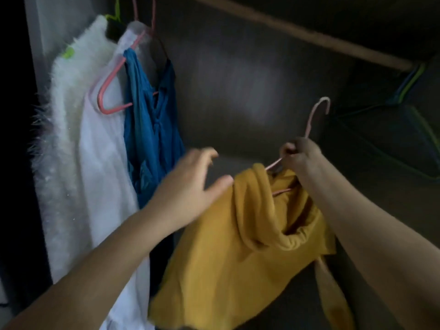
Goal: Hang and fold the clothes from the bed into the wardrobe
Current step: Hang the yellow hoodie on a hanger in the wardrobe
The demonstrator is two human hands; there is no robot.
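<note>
A mustard-yellow top [238,246] hangs on a pink hanger [317,115] inside the dark wardrobe. My right hand [300,156] grips the hanger's neck just under its hook, well below the wooden rail [297,32]. My left hand [190,186] is blurred, with its fingers spread; its thumb touches the top's left shoulder. The hanger's body is mostly hidden inside the fabric.
On the left of the rail hang a fluffy white garment [66,139], a white garment [104,163] on a pink hanger [112,86], and a blue top [147,129]. Several empty green and blue hangers [404,129] hang at the far right. Bare rail lies between.
</note>
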